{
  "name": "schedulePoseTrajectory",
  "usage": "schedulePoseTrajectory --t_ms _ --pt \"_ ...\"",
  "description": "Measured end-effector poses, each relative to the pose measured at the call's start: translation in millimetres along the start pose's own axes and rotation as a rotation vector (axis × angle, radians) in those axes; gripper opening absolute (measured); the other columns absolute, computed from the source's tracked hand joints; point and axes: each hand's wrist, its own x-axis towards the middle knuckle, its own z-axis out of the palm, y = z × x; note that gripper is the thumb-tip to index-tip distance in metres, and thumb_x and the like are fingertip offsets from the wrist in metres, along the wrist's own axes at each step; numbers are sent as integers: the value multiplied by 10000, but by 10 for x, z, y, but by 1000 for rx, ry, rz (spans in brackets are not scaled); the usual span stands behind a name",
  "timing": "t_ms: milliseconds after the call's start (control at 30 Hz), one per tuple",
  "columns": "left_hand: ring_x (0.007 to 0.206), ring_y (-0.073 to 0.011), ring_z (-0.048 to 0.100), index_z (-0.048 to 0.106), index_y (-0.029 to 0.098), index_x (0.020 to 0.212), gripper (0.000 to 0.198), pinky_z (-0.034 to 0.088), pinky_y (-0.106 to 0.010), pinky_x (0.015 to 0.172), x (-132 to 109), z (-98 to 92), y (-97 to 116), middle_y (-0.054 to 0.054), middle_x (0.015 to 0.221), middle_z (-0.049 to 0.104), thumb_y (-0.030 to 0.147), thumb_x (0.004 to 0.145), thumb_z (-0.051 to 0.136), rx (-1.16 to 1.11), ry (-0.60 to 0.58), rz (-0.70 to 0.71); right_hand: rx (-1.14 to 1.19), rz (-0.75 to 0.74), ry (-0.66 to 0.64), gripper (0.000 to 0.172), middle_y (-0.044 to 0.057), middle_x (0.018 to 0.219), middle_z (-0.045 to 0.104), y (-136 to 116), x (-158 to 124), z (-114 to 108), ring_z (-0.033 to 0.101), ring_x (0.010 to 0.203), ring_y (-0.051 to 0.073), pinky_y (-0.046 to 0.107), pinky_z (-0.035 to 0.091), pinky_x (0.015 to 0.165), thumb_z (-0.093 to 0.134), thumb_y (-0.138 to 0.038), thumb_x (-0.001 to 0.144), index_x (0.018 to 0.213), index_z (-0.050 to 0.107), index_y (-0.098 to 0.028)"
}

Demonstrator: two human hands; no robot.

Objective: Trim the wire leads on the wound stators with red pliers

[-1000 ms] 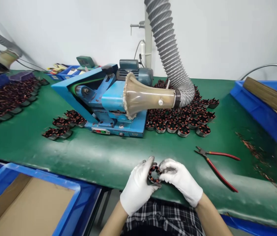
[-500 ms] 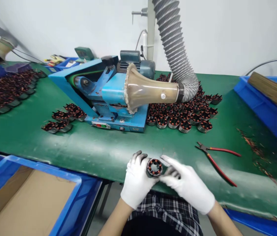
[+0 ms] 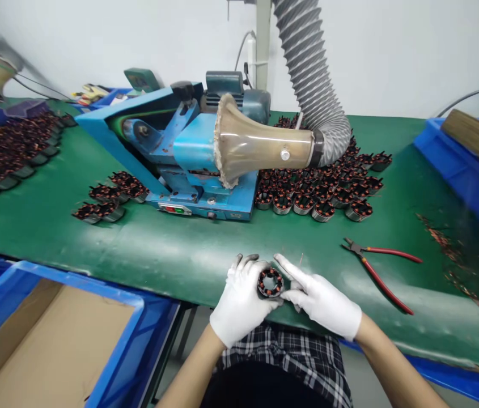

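Observation:
A round motor stator (image 3: 270,283) with copper windings sits in my left hand (image 3: 240,294), its open ring facing up above the table's near edge. White gloves with darkened fingertips cover both hands. Close against the stator's right side is my right hand (image 3: 322,297), index finger stretched along the far side, thumb near the rim and the other fingers curled in. Whatever those curled fingers pinch is hidden. A thin wire end (image 3: 301,259) shows just beyond them. Red-handled cutting pliers (image 3: 354,247) lie spread on the green table to the right.
A blue belt machine (image 3: 196,150) with a funnel-shaped hood (image 3: 260,141) and grey hose (image 3: 307,62) stands ahead. Many stators (image 3: 323,211) crowd its right side, and several (image 3: 98,211) its left. Wire scraps (image 3: 443,243) lie right, near a blue bin (image 3: 464,175). A blue crate (image 3: 139,309) is lower left.
My right hand has drawn in closer to the stator, its fingers now curled beside the rim. The left hand keeps its hold. The whole view has shifted slightly.

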Motion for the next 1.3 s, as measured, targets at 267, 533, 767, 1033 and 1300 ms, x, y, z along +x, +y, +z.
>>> schedulePoseTrajectory --t_ms 267,533,767,1033,1300 --pt "1074 -230 479 282 240 1260 582 421 -374 891 204 -126 164 -69 1256 412 143 755 555 -16 -286 105 -283 -62 105 344 45 749 616 56 22 14 549 645 184 276 383 597 384 -200 864 1196 462 -155" --pt "970 -209 473 478 220 1022 196 414 -361 829 233 -196 199 -38 1066 485 194 828 472 170 -381 188 270 149 291 247 -46 460 479 48 -12 177 444 401 103 218 369 435 444 -279 825 606 522 -198" --pt "943 -217 450 534 222 928 150 406 -363 779 176 -49 198 -39 1040 513 201 852 407 227 -280 205 666 304 270 235 -60 399 464 6 -29 156 378 312 72 179 292 324 541 -339 745 580 512 -174" --pt "919 -225 457 554 229 868 138 435 -342 694 161 -21 264 -42 1047 511 179 820 435 319 -259 156 824 155 787 211 -13 576 573 206 -271 -22 508 460 115 222 402 437 560 -385 779 776 550 -174" --pt "939 -230 451 546 223 901 152 440 -366 752 125 24 281 -60 1088 480 185 836 415 377 -242 133 -58 23 568 140 29 760 635 6 -162 228 575 709 170 291 444 707 509 -218 811 753 635 -199"
